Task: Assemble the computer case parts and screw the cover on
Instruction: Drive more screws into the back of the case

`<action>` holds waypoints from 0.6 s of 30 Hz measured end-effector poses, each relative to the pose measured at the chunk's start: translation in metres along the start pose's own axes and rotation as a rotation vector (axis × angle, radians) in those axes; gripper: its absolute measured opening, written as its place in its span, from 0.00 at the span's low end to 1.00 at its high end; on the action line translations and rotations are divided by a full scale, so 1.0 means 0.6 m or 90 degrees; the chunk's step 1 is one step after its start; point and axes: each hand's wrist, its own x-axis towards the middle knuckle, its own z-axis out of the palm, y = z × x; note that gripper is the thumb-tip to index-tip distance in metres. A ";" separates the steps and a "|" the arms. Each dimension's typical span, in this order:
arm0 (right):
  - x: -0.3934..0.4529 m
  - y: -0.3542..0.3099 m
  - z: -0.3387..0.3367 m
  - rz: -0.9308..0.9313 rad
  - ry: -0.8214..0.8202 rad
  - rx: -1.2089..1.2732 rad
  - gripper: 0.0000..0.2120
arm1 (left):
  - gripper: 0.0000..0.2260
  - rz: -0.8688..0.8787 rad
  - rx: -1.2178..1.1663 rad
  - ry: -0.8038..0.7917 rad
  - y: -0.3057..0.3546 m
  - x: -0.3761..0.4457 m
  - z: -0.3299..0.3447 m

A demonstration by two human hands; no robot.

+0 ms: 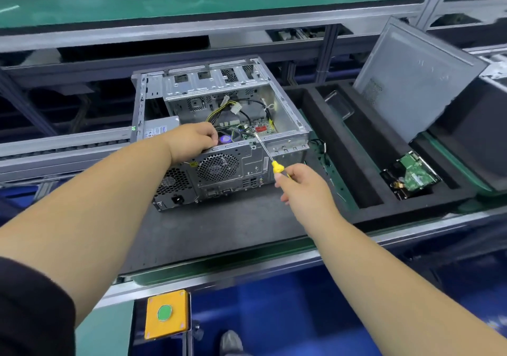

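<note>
An open silver computer case (285,114) lies on its side on the dark mat (219,232), back panel toward me, motherboard and cables exposed. My left hand (192,140) rests on the case's near top edge with its fingers curled over the rim beside the fan. My right hand (301,185) grips a yellow-handled screwdriver (277,167); its shaft slants up-left and the tip sits at the case's rear top edge. The grey cover panel (417,78) leans upright at the right, off the case.
A black foam tray (367,163) sits right of the case; a hard drive (414,175) lies in one slot. A yellow box with a green button (166,314) is mounted below the bench edge. Metal conveyor rails run behind and left.
</note>
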 end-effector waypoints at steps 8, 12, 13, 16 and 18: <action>-0.038 0.024 0.025 0.020 -0.012 0.036 0.07 | 0.10 -0.015 -0.046 -0.012 0.005 -0.001 0.002; -0.044 0.028 0.038 0.035 -0.021 0.027 0.07 | 0.09 -0.005 0.007 -0.028 0.012 0.007 -0.005; -0.044 0.028 0.041 0.036 -0.025 0.023 0.07 | 0.09 -0.004 0.007 -0.032 0.014 0.009 -0.004; -0.046 0.028 0.044 0.046 -0.026 0.033 0.07 | 0.10 -0.004 0.007 -0.038 0.018 0.010 -0.003; -0.045 0.027 0.045 0.057 -0.025 0.040 0.07 | 0.11 -0.006 0.025 -0.039 0.019 0.011 -0.002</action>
